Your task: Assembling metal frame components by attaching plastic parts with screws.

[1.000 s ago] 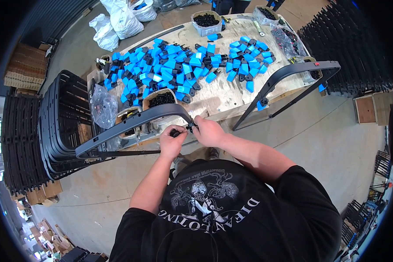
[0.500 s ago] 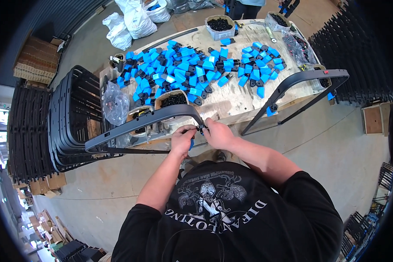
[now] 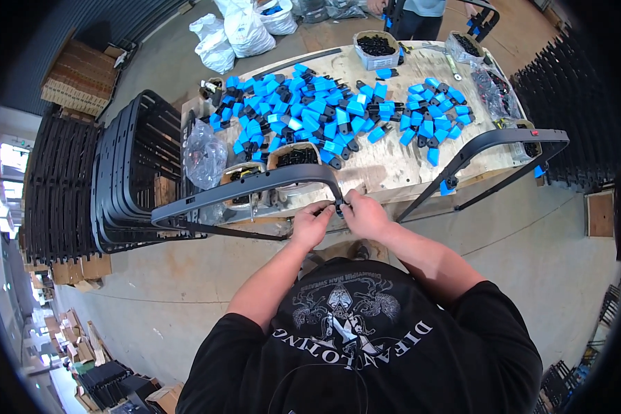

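A black U-shaped metal frame (image 3: 248, 181) rests at the table's near edge, its bent end coming down between my hands. My right hand (image 3: 367, 217) is closed around that end, thumb and fingers pressed on it. From the other side my left hand (image 3: 311, 226) pinches close to the same spot; whatever small part is in its fingertips is hidden. Just beyond the hands, open boxes of small black parts (image 3: 295, 157) stand on the table (image 3: 372, 176). A big heap of blue-and-black plastic pieces (image 3: 303, 110) lies behind them, with a smaller pile (image 3: 435, 114) to its right.
A second black frame (image 3: 462, 155) leans on the table's right side. Stacked black frames (image 3: 127, 165) stand at left, more (image 3: 566, 103) at right. Clear plastic bags (image 3: 203, 155) lie on the table. White sacks (image 3: 245, 34) sit on the floor behind. Another person (image 3: 421, 17) stands across the table.
The whole view has shifted, so everything sits further right. My left hand's fingers have moved closer onto the frame end, and the blue piece seen under that hand is now out of sight.
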{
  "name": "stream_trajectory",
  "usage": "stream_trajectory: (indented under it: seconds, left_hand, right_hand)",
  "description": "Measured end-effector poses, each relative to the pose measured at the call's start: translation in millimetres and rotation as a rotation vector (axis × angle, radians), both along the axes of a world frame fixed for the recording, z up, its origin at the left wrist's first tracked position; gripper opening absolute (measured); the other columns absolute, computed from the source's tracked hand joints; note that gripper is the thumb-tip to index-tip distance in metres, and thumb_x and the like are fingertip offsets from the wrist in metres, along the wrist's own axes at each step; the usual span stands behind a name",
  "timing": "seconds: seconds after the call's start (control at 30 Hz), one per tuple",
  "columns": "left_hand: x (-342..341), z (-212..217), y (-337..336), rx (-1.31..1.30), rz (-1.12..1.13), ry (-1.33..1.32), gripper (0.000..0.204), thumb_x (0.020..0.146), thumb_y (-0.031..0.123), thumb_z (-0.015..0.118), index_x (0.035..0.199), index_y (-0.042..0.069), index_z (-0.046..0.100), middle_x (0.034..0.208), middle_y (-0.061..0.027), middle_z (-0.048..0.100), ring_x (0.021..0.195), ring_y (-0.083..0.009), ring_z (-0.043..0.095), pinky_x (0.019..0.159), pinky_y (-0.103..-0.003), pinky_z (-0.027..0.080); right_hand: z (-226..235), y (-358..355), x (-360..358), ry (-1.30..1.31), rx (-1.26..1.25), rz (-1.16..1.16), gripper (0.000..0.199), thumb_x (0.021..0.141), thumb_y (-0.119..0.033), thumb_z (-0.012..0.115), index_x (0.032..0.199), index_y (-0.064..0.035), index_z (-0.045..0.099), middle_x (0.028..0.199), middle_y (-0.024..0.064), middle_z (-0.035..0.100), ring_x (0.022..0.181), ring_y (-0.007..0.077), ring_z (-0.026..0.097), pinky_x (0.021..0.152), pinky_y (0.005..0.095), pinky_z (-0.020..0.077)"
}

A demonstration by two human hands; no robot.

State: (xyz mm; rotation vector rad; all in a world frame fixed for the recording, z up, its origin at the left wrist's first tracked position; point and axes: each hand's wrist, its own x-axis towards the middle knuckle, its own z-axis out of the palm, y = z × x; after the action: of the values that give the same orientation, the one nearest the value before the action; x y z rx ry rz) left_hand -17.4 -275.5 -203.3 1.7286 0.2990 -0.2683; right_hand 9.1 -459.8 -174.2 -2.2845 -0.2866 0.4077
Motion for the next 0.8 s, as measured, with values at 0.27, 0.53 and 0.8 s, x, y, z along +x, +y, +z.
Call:
stream_trajectory:
  seconds: [0.27,0.53,0.8]
  left_hand:
    - [-27.2,82.3,36.0,0.477,-0.646,-0.308,0.039,0.079,0.034,0.081,0.107,0.008,0.073,0.097,-0.0116,0.068,0.090,-0.0289,0.068,0.079,-0.040,0.055]
    - [-42.9,94.9,129.8,0.665,-0.811,-0.241,0.038,0.085,0.036,0.073,0.115,0.013,0.074,0.110,-0.0118,0.067,0.102,-0.0325,0.067,0.089,-0.043,0.054]
    - [-84.3,88.2,298.4,-0.073,-0.396,-0.279,0.014,0.099,0.015,0.063,0.102,0.002,0.067,0.095,-0.0062,0.068,0.087,-0.0173,0.067,0.079,-0.032,0.053]
  right_hand:
    - [-19.6,14.8,-38.6,1.197,1.049,-0.440,0.043,0.099,-0.045,0.060,0.107,-0.0027,0.056,0.090,0.0083,0.057,0.082,0.0203,0.058,0.072,0.0378,0.0508]
    - [29.1,132.2,-59.5,1.115,1.125,-0.254,0.040,0.105,-0.044,0.048,0.121,-0.0078,0.057,0.105,0.0066,0.061,0.089,0.0225,0.061,0.077,0.0414,0.0521]
    - [-4.9,303.6,-93.3,1.075,1.226,-0.288,0.040,0.105,-0.045,0.045,0.100,-0.0088,0.062,0.082,0.0043,0.060,0.070,0.0193,0.054,0.063,0.0362,0.0438]
